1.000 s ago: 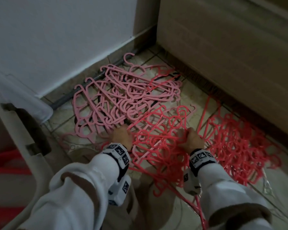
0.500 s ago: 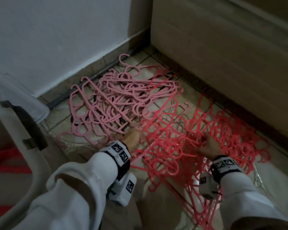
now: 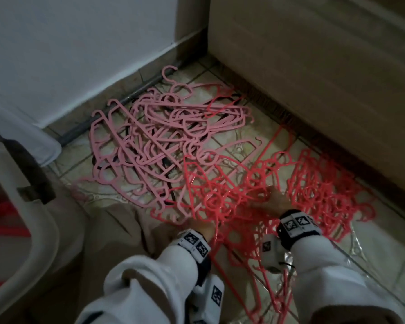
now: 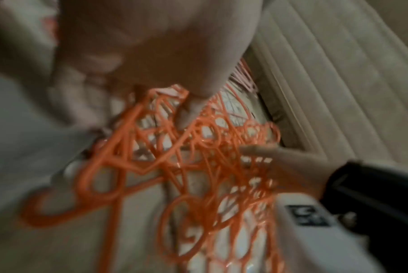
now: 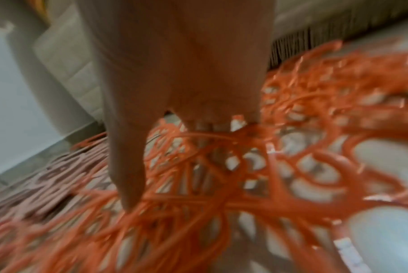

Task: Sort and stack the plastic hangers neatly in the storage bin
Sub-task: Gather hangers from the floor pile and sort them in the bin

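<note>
A tangle of red hangers (image 3: 297,183) lies on the tiled floor at the right, and a pile of pink hangers (image 3: 164,141) lies further back at the left. My left hand (image 3: 198,226) is at the near edge of the red tangle. In the blurred left wrist view its thumb (image 4: 193,105) and curled fingers (image 4: 79,92) hold the raised top of some red hangers (image 4: 165,147). My right hand (image 3: 275,202) sits in the middle of the red tangle. Its thumb (image 5: 128,175) and fingers (image 5: 205,127) poke straight down among the red hangers (image 5: 256,184). The white storage bin (image 3: 40,232) stands at the left.
A white wall (image 3: 80,43) and a grey pipe (image 3: 117,108) run along the back. A beige furniture panel (image 3: 313,66) closes the right side. My trouser leg (image 3: 117,230) lies between the bin and the hangers. Something red (image 3: 0,218) shows inside the bin.
Both hands have drawn back towards me. The left hand left the seam between the two piles for the red tangle's near edge. The red hangers now lie lower and more spread out.
</note>
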Motion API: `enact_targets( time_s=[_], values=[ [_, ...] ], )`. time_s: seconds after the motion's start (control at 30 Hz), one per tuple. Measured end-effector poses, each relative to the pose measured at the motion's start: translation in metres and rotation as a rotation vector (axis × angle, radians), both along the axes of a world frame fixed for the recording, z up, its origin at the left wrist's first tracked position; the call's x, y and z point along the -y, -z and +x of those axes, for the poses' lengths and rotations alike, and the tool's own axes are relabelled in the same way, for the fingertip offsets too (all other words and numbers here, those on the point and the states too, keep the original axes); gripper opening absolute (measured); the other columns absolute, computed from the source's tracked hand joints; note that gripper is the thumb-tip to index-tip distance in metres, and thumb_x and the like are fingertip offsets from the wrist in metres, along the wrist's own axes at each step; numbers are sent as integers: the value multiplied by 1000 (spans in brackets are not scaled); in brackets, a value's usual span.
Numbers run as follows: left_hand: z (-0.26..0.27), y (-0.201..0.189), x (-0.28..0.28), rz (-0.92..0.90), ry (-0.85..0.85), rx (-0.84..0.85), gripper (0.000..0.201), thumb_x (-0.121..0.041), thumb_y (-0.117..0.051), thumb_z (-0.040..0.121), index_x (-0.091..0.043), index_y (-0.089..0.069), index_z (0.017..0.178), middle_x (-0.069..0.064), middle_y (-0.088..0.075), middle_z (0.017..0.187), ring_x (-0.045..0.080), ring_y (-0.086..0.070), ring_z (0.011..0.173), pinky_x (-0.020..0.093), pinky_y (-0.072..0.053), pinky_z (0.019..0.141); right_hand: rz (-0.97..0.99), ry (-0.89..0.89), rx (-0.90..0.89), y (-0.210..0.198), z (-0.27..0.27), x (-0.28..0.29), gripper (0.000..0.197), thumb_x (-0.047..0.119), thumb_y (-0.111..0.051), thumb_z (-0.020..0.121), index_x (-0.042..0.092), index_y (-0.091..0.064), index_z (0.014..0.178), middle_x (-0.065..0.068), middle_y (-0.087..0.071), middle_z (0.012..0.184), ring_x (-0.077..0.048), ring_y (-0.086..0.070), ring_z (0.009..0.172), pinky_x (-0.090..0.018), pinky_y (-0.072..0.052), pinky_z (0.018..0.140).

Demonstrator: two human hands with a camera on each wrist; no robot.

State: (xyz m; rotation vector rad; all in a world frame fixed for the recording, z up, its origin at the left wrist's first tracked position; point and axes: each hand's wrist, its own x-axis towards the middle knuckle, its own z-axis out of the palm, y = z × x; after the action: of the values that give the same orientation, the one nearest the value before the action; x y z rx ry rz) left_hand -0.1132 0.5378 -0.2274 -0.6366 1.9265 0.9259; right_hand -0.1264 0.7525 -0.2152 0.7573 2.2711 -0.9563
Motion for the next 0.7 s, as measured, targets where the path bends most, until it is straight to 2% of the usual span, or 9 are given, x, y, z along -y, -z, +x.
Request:
enact_targets(
  time_s=[0.07,0.17,0.23,0.37,0.43,0.5,0.57,0.63,0.7],
  values=[
    [-4,-2,-3,93,-35,25,51,-24,-67,77,1,-58,120,15,-61,122,28,-61,103,28,-52,80,22,-75,38,3,-2,12,45,37,-80,65,21,-64,104,0,-67,100,-19,-63,93,-26,-49,83],
    [-6,-12,-10,186,0,74,58,-32,-65,72,-9,-55,124,12,-56,127,29,-55,110,36,-46,98,67,-95,85,4,-2,30,38,38,-77,67,22,-67,99,1,-69,93,-17,-64,84,-27,-52,81],
    [-1,-12,-13,181,-10,84,67,-29,-60,79,-8,-38,139,11,-42,141,29,-43,124,36,-35,108,47,-55,90,5,-3,32,38,33,-78,68,19,-67,101,-4,-70,95,-20,-65,86,-29,-53,82],
    [4,-3,-19,273,-186,127,73,-20,-56,87,-11,-16,148,10,-28,151,29,-32,136,40,-29,113,-46,2,98,1,-4,24,42,21,-79,69,10,-65,106,-6,-68,95,-21,-63,87,-30,-50,81],
    [5,8,-26,342,-261,160,103,-32,-70,68,-19,-8,149,8,-27,151,32,-34,135,45,-32,111,-126,-12,114,-1,-4,20,56,26,-83,62,12,-61,112,-5,-68,98,-22,-65,88,-33,-52,84],
    [9,53,-33,353,-323,132,120,-40,-70,42,-28,-14,147,11,-33,149,33,-42,129,51,-40,104,-196,-55,123,-1,-3,13,74,42,-87,47,15,-62,111,-4,-70,100,-21,-67,90,-40,-53,88],
    [8,31,-35,364,-358,93,115,-31,-70,55,-30,-2,148,9,-27,151,33,-40,130,51,-40,104,-210,-94,151,-3,-2,11,88,56,-86,33,16,-62,108,-1,-70,97,-20,-67,90,-41,-53,89],
    [7,18,-33,386,-408,66,96,-16,-60,79,-26,5,149,5,-29,146,33,-38,132,50,-37,107,-160,-84,174,-11,-1,14,63,44,-87,48,16,-61,98,2,-67,87,-19,-64,88,-34,-50,86],
    [8,28,-30,377,-427,82,85,-19,-59,76,-24,-14,148,9,-37,146,33,-46,126,52,-40,104,-150,-62,195,-14,0,17,45,33,-85,59,15,-62,94,3,-67,82,-19,-64,84,-30,-49,78]
  ],
)
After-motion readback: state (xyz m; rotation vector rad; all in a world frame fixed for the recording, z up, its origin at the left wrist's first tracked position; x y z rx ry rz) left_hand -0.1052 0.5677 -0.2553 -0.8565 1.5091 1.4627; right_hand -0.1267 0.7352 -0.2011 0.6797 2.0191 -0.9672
